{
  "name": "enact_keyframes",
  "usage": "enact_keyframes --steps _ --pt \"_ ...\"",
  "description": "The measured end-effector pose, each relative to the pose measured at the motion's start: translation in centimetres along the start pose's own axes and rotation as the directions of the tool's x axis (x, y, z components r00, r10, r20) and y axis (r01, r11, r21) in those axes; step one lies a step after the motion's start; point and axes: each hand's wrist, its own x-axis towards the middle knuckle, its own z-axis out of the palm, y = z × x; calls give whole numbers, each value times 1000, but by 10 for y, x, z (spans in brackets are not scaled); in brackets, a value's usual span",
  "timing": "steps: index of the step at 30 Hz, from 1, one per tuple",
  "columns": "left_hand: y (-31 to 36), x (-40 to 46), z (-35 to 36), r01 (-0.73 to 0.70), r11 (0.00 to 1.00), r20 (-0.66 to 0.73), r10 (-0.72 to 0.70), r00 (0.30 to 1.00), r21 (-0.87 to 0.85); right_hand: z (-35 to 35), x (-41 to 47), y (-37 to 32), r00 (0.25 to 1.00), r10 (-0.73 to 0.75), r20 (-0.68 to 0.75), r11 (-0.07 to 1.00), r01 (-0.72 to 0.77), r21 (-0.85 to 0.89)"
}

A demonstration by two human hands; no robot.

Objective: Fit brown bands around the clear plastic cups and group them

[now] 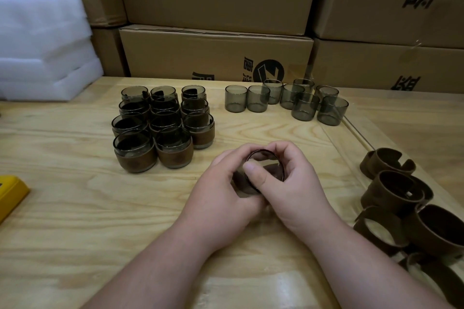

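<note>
Stacked cardboard boxes [216,50] stand behind the wooden table [75,208], with the banded cups [160,128] grouped at left, bare cups [288,100] behind and loose brown bands [401,208] at right. At the table's centre, the left hand [221,198] and right hand [293,183] curl their fingers around one cup [261,170], its mouth tilted toward the camera.

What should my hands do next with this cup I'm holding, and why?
Probably finish seating the brown band on the cup that the left hand and right hand both grip, then set it with the banded group. Bare cups still wait at the back.
</note>
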Motion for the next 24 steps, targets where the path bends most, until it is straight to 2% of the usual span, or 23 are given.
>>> enact_keyframes --steps 4,13,16,19,24 --pt "-1 1 -1 43 996 44 -40 998 -74 0 -1 -1 1000 -25 19 998 26 -54" --pt "-1 3 -2 47 987 29 -43 999 -155 -2 -3 -3 996 -56 73 995 62 -77" --pt "0 3 -2 32 992 26 -29 999 -122 0 -4 -4 995 -71 75 993 78 -86" --pt "1 1 -2 -14 1000 22 14 1000 -10 1 -3 -4 998 -53 39 990 58 -129" --pt "4 0 -1 -60 995 60 55 997 77 2 -3 -1 996 -29 -85 981 12 -195"
